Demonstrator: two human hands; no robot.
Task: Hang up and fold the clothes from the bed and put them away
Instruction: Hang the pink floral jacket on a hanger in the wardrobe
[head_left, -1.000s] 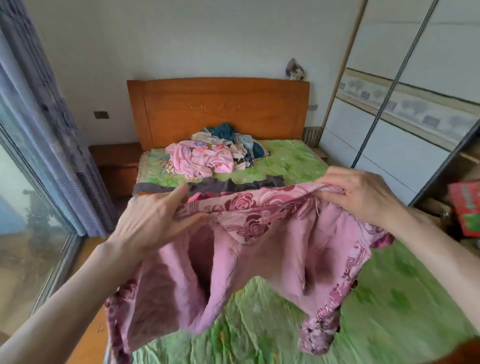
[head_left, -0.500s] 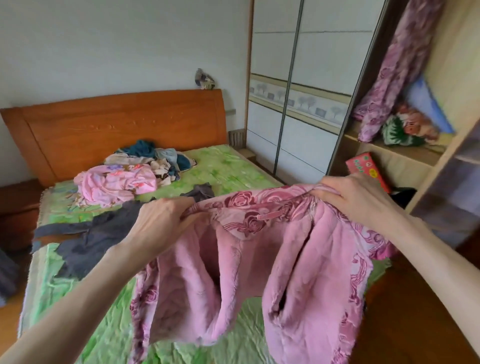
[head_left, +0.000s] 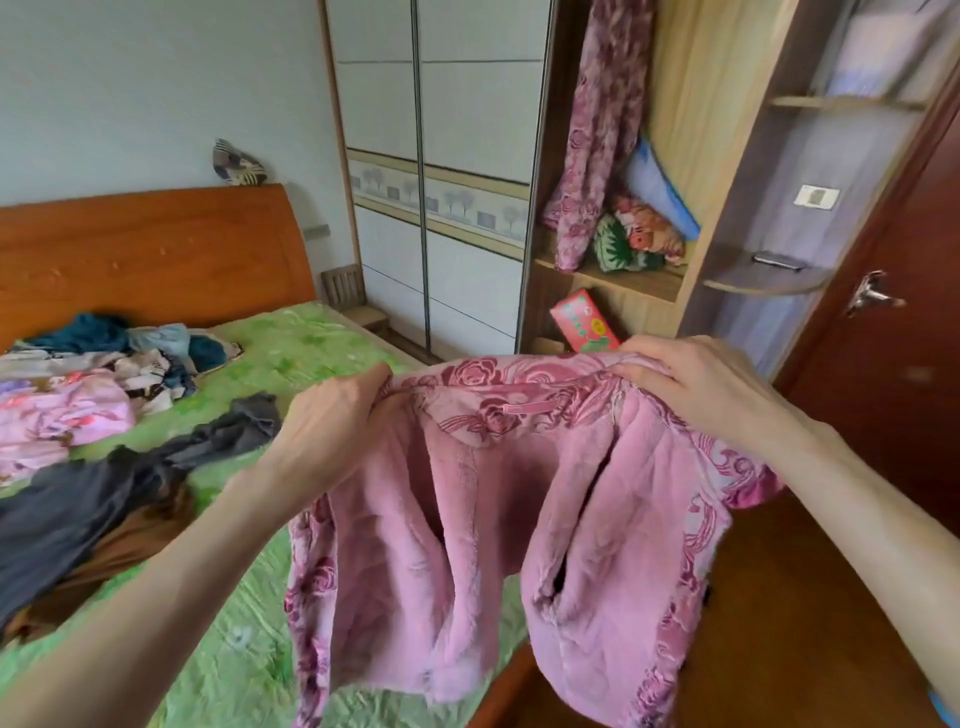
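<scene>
A pink fleece-lined jacket (head_left: 467, 545) with a rose pattern hangs in front of me over the bed's right edge. My left hand (head_left: 332, 421) grips its left shoulder and my right hand (head_left: 696, 384) grips its right shoulder, holding it up by the collar. On the green bed (head_left: 291, 353) lie a pile of mixed clothes (head_left: 93, 374) near the headboard and a dark garment (head_left: 104, 499) over a brown one at the left. The open wardrobe compartment (head_left: 623, 280) stands beyond the jacket.
A matching pink rose garment (head_left: 597, 130) hangs in the open wardrobe above bundled items and a red box (head_left: 584, 322). White sliding wardrobe doors (head_left: 436, 208) stand at left of it. Corner shelves (head_left: 763, 275) and a dark wooden door (head_left: 893, 338) are at the right. Wooden floor lies below.
My view has swung right from the bed toward the open wardrobe. Both hands keep their grip on the jacket, which has moved with them to the bed's right edge.
</scene>
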